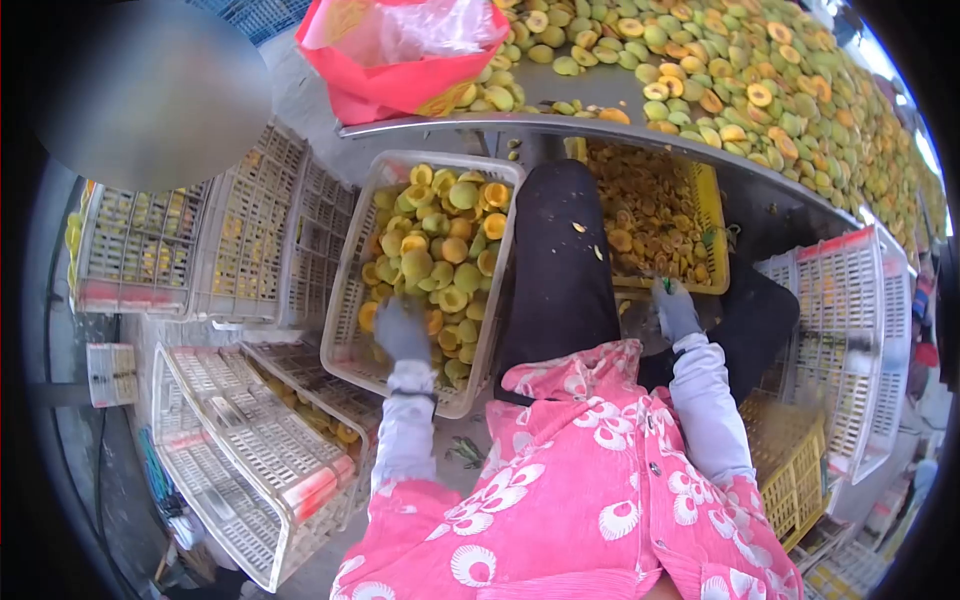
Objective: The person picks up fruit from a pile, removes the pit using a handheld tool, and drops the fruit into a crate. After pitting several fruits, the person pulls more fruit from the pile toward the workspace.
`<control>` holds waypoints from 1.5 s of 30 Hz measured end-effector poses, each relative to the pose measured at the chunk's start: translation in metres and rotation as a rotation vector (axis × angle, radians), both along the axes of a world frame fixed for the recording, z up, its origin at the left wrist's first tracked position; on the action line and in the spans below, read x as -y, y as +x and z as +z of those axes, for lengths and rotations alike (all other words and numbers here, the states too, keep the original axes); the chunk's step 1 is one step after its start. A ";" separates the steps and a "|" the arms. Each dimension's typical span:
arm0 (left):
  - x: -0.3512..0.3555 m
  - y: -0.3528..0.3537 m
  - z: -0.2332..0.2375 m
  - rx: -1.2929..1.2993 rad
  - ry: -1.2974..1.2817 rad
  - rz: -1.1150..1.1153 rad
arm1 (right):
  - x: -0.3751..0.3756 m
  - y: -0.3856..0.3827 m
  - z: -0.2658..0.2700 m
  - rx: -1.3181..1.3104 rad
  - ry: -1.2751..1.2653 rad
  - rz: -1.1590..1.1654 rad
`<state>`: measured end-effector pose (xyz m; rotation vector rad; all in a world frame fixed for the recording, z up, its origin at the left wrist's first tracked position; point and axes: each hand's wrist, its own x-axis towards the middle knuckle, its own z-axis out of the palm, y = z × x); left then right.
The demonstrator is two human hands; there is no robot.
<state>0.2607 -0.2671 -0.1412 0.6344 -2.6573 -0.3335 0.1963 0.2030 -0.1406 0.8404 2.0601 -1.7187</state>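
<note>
My left hand (401, 330), in a grey glove, reaches down into a white plastic crate (347, 290) full of halved yellow-green fruit (440, 250) and rests on the pieces near its front edge. My right hand (676, 308), also gloved, is closed around a small tool with a green tip, held over my right knee beside a yellow crate (712, 215) of fruit stones and scraps. I wear a pink flowered shirt and dark trousers.
A metal table (560, 125) above holds several halved fruit and a pink plastic bag (395, 55). Stacked white crates (190, 250) stand at the left and lean at lower left (255, 450). Another white crate (860, 340) and yellow crate (790, 460) sit at the right.
</note>
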 end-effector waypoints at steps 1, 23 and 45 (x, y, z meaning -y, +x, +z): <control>-0.011 -0.026 0.007 -0.115 0.026 -0.076 | 0.002 0.004 0.004 -0.038 0.070 0.042; 0.045 -0.031 0.017 1.061 0.192 -0.078 | -0.019 -0.007 0.020 -0.004 -0.073 -0.106; -0.024 -0.257 0.102 0.423 0.841 -0.693 | -0.244 -0.190 0.213 -0.639 0.206 -0.552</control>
